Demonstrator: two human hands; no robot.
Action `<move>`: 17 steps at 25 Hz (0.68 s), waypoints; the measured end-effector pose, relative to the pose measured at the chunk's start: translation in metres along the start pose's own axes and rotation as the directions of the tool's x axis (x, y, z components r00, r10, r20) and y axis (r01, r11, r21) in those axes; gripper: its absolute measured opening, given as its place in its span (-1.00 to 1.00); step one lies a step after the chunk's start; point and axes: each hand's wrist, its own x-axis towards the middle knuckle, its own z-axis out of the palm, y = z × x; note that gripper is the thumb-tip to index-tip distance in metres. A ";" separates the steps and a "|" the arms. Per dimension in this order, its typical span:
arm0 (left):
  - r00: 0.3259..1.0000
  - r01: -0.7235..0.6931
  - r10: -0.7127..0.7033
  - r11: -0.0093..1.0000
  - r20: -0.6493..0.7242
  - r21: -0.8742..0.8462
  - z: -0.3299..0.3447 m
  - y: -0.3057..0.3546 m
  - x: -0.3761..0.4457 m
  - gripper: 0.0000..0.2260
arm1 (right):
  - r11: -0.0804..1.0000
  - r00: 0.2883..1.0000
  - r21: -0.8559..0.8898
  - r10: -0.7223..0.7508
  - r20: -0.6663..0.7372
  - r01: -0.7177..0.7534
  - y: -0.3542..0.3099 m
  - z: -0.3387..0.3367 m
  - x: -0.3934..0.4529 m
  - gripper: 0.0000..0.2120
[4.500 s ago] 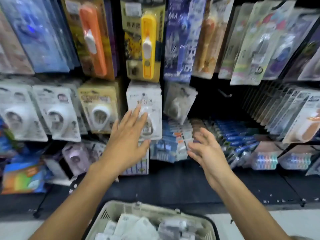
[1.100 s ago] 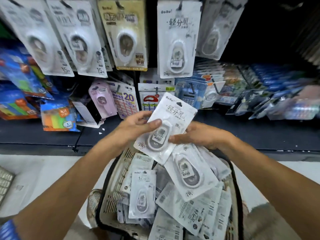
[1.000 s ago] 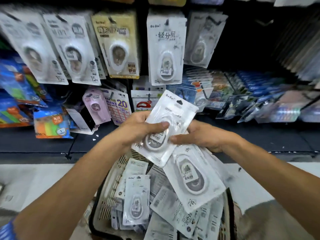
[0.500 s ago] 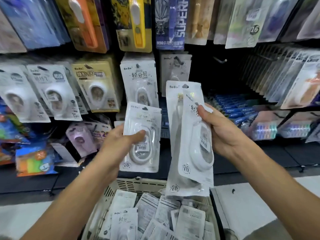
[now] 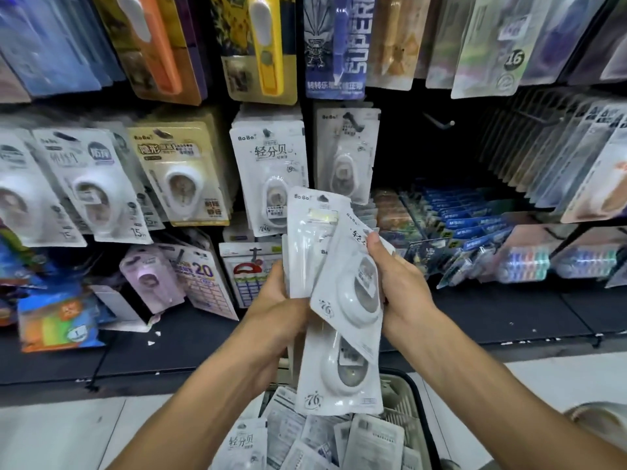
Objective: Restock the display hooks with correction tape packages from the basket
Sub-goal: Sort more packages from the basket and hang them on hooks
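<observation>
Holding a small fanned stack of correction tape packages [image 5: 334, 300] between both hands, head view, in front of the display. Left hand [image 5: 278, 313] comes up from lower left, fingers wrapped behind the stack's left edge, gripping the rear packs. Right hand [image 5: 400, 293] comes in from lower right, thumb pressed across the face of the front pack, fingers curled behind it; that pack sits tilted, its top corner leaning right. A lower pack hangs from the stack, its bottom edge just above the basket [image 5: 403, 388]. Both forearms bare, angled inward and meeting at mid-frame.

Basket sits low centre, beige, with a dark rim, holding more loose white packs, some face down. Behind the hands hangs a row of white BoBo correction tape packs [image 5: 269, 157] on their hook, with a yellow-carded pack [image 5: 179, 171] to the left. An empty hook [image 5: 439, 122] juts from the dark panel to the right. Upper row carries long orange and yellow items in blister cards. Black shelf ledge [image 5: 492, 317] runs beneath; pale tiled floor [image 5: 61, 432] below it.
</observation>
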 end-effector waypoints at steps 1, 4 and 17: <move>0.999 -0.037 0.037 0.999 -0.008 0.004 0.002 0.002 -0.001 -0.30 | 1.000 1.000 -0.015 -0.018 -0.014 0.017 0.001 0.002 0.000 -0.73; 0.992 -0.108 0.107 0.994 -0.064 -0.015 0.009 0.003 -0.003 -0.54 | 0.998 0.998 -0.035 -0.052 -0.020 0.051 0.003 0.010 -0.001 -0.79; 0.917 -0.326 0.348 0.935 -0.196 0.137 -0.039 0.068 0.001 -0.73 | 0.633 0.784 -0.485 -0.584 0.212 0.603 -0.105 0.050 0.032 -0.81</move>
